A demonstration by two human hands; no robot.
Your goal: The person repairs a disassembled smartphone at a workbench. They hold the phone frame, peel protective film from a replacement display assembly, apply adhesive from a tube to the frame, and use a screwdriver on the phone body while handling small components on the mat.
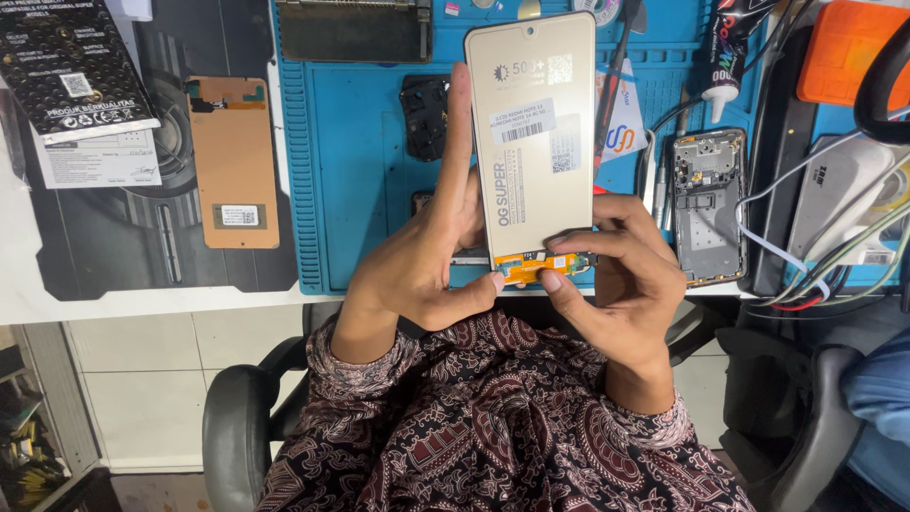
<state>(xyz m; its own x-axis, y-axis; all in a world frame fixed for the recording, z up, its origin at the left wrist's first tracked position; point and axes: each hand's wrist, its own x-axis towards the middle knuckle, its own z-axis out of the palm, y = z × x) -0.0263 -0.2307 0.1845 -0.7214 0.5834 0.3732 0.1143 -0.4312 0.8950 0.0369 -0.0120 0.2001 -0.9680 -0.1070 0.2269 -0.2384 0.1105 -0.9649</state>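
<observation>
Head | left hand (427, 256) fingers brace screen panel (531, 133) | right hand (616, 275) fingers pinch flex cable (540, 268)

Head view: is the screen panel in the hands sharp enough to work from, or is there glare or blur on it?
Head view: the light is even and bright. The screen panel, held upright by the left hand and right hand, looks sharp with only a soft sheen and no hard glare. The blue mat is crisp. The frame corners bend slightly, and the chair below is dimmer.
</observation>
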